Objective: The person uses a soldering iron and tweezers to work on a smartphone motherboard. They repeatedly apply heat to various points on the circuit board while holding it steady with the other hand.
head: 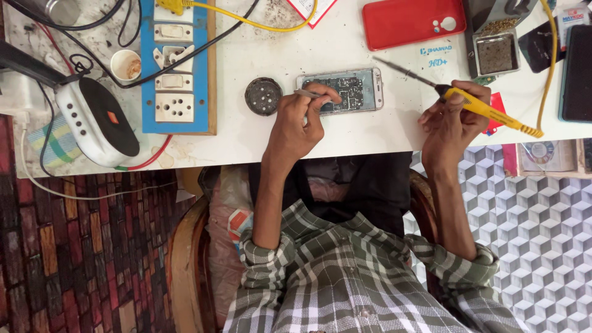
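Opened phone (345,91) is what I'm watching, lying flat on the white table (345,139) just past the near edge, back cover off and the dark circuit board showing inside a pale frame.

Closest to me, my left hand (296,123) is curled tight around a pair of slim metal tweezers (308,94), tips resting at the phone's left end, wrist leaning on the tabletop. My right hand (453,117) is off to the side, clear of the phone, fingers pinched around the yellow handle of a soldering iron (487,110); its thin tip points up and away over bare table, touching nothing.

To do this well, I reckon the tweezer hand wants to keep that wrist planted so the tips don't skate across the board, and the iron is best kept angled away from skin and from the yellow cable (259,24).

Just left of the phone sits a small round dark tin (263,96). Further out: a blue switchboard (176,74), a red phone case (410,21), and a metal holder of brassy cleaning wool (496,52).
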